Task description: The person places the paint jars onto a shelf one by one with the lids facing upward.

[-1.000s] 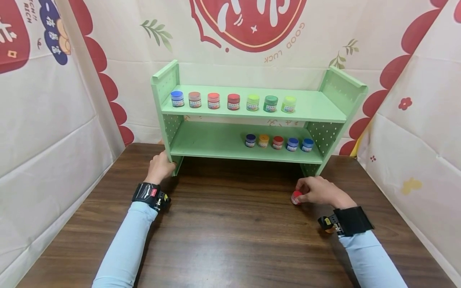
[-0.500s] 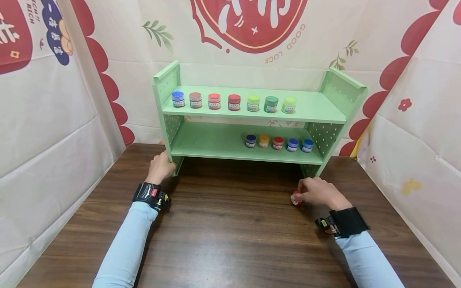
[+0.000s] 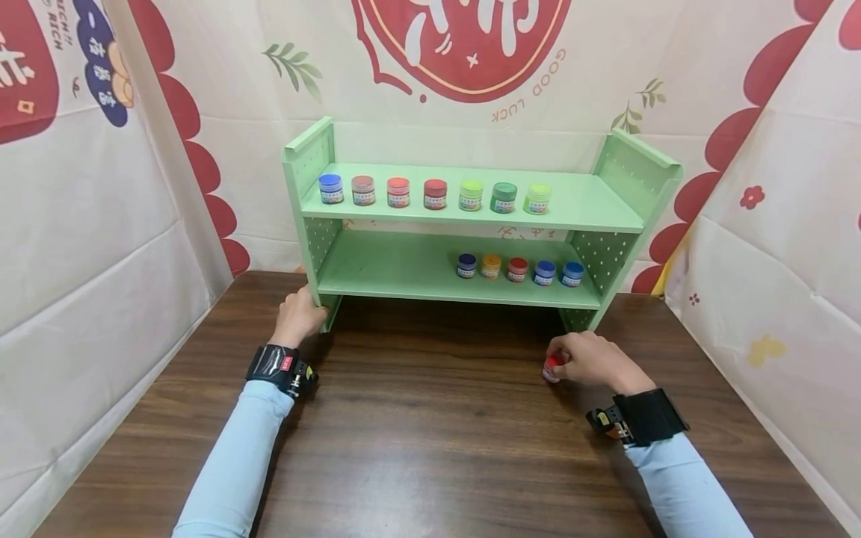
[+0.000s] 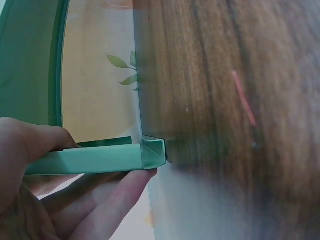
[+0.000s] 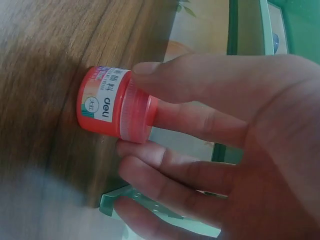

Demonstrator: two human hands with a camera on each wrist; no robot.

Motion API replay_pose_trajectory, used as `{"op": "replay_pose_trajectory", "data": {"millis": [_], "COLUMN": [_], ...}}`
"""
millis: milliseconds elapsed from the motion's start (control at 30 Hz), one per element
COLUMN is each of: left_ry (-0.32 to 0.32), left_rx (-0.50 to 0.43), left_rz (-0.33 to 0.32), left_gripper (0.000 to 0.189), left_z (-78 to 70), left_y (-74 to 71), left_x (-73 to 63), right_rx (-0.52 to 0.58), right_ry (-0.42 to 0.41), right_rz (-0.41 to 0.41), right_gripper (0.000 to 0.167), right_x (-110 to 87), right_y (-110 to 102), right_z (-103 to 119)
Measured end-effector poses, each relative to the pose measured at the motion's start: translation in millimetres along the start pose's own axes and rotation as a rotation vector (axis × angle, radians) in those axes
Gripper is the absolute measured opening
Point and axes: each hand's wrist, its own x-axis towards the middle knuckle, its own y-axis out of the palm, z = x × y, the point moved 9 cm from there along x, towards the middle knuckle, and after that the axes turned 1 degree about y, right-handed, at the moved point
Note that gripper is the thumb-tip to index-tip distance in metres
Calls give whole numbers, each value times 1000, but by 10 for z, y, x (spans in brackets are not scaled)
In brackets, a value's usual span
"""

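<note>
My left hand (image 3: 298, 317) grips the lower left leg of a green two-tier shelf (image 3: 403, 288). In the left wrist view the thumb lies on one side of the leg's green edge (image 4: 95, 159) and the fingers on the other. At the table's right, in front of the shelf's right leg, my right hand (image 3: 595, 360) pinches a small red paint jar (image 3: 550, 371). Seen from the right wrist, the thumb and fingers hold the jar (image 5: 107, 102) around its lid, and its white label faces the camera.
Several paint jars, among them a blue one (image 3: 330, 189), line the upper tier. More jars, including an orange one (image 3: 491, 267), stand on the right half of the lower tier. Printed cloth (image 3: 222, 75) hangs behind and at both sides of the brown table (image 3: 417, 448).
My right hand and wrist have shifted slightly left, still holding the red paint jar. The left hand stays on the shelf leg, and the jars on the shelf stand as before.
</note>
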Motion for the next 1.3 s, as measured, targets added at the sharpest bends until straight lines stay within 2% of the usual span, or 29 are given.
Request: {"op": "replay_pose_trajectory", "data": {"millis": [100, 233, 400, 600, 767, 867, 1000, 1300], "left_ry": [-1, -6, 7, -7, -18, -17, -14, -2], "left_rx": [1, 6, 10, 24, 24, 10, 1, -2], "left_rz": [-10, 14, 31, 5, 8, 16, 17, -8], "left_gripper": [14, 16, 14, 13, 14, 15, 17, 19], "left_z": [-3, -18, -50, -11, 17, 15, 10, 5], "left_y": [22, 99, 141, 89, 103, 119, 109, 13], "left_x": [-8, -9, 7, -3, -30, -40, -48, -8], "right_rx": [3, 11, 34, 11, -7, 28, 76, 128], "right_ry": [-4, -47, -146, -287, -324, -318, -340, -363], "right_rz": [8, 4, -4, -54, -98, -41, 57, -28], "right_gripper": [21, 20, 18, 24, 20, 17, 22, 34], "right_x": [18, 8, 45, 315, 598, 743, 873, 1164], "right_y": [21, 63, -23, -447, -736, -769, -725, -880], "right_z": [13, 85, 386, 953, 1255, 1346, 1440, 1532]}}
